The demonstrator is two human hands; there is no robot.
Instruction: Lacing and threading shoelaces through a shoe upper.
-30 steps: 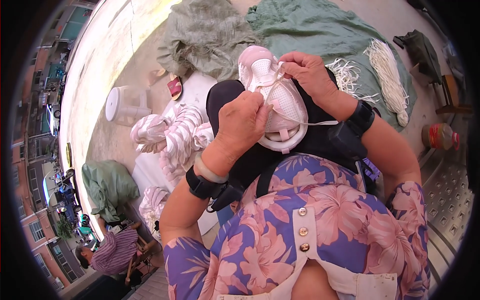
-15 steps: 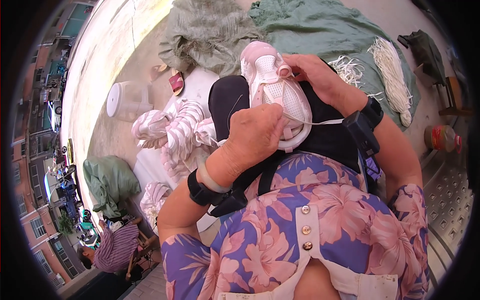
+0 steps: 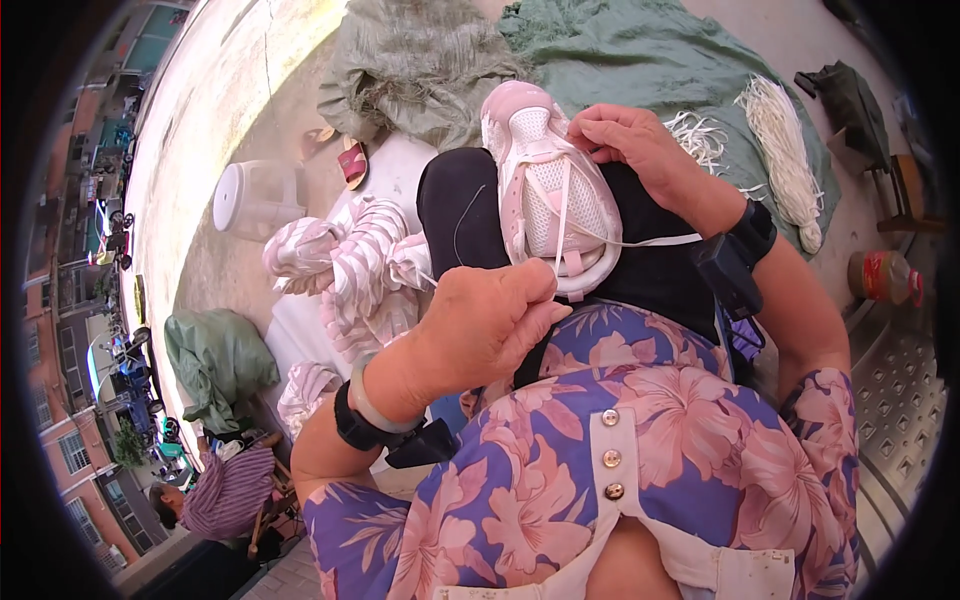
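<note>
A pale pink and white sneaker [image 3: 540, 225] lies on my lap over black cloth, its toe pointing away from me. My left hand [image 3: 485, 315] pinches a white shoelace [image 3: 564, 215] between thumb and fingertips, and the lace runs straight from the tongue to those fingers. Another stretch of lace trails right from the shoe towards my right wrist. With bent fingers, my right hand [image 3: 650, 160] grips the right edge of the sneaker beside its eyelets. The thumb is partly hidden. A thin dark wire or thread lies on the black cloth left of the shoe.
Pink and white shoe pieces [image 3: 360, 260] are heaped at the left, near a white plastic tub [image 3: 230, 198]. A bundle of white laces [image 3: 785, 165] rests on green sacking [image 3: 600, 50]. At the right stands a bottle [image 3: 882, 277]. Another person [image 3: 235, 490] sits lower left.
My left hand has drawn back towards me and down left, stretching the lace. The right fingers have shifted off the tongue to the sneaker's edge.
</note>
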